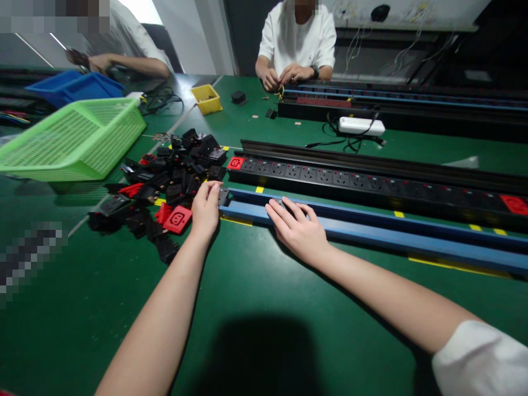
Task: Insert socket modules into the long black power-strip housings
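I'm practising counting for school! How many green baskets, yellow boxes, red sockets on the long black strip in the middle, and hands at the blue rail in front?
Green basket: 1
Yellow box: 1
Left-end red socket and right-end red socket on the black strip: 2
Left hand and right hand at the blue rail: 2
Total: 6

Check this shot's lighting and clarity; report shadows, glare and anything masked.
Head view: a broad dark shadow lies on the green table at bottom centre; head view: whitish glare shows at the table's far edge, up and left of the yellow bin; head view: the blue channel has a soft sheen; head view: pixelated blocks mask patches along the top and left.
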Available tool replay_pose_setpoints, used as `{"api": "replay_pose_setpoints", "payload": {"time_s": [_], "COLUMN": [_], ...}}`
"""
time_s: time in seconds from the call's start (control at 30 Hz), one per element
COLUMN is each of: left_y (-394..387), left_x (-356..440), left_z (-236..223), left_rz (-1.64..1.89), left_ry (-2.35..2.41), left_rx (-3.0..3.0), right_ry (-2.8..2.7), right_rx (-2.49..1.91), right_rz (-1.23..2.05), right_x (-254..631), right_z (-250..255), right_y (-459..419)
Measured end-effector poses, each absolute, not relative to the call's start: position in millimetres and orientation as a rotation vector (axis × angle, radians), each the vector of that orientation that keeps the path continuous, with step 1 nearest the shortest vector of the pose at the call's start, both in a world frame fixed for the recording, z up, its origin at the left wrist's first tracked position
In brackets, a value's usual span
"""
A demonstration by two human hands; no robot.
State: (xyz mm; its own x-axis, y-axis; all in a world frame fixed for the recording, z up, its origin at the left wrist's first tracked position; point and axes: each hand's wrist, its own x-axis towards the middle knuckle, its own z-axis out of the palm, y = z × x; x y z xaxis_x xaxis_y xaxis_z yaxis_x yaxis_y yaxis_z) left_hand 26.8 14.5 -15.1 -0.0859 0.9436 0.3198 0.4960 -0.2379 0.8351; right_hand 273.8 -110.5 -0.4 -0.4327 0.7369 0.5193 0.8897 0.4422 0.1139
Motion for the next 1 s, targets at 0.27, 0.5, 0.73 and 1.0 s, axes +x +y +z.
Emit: {"api": "replay_pose_setpoints", "payload": {"time_s": [0.27,0.5,0.73,1.0], "left_y": [19.3,21.1,18.8,16.0], "left_x": [24.7,19.7,19.4,22.2], "left_z": [-27.7,-26.7,-23.4,-17.9], "left_rz": [1.241,1.184,1.140,1.108], "left_ry": [1.410,1.412,1.459,1.539], "left_rx": [1.601,1.672,1.715,1.753], "right_ry": [-2.303,-2.296,-2.282,-2.296], "right_rx": [-1.370,-1.367,-1.356,-1.376], "right_rz": [-0.576,-0.596,-0.664,-0.623], "right_x": [272.5,273.1,272.4,271.5], "right_z": [-0.3,0.0,-0.3,3.1], "right_y": [-110.6,-110.2,-110.1,-110.0]}}
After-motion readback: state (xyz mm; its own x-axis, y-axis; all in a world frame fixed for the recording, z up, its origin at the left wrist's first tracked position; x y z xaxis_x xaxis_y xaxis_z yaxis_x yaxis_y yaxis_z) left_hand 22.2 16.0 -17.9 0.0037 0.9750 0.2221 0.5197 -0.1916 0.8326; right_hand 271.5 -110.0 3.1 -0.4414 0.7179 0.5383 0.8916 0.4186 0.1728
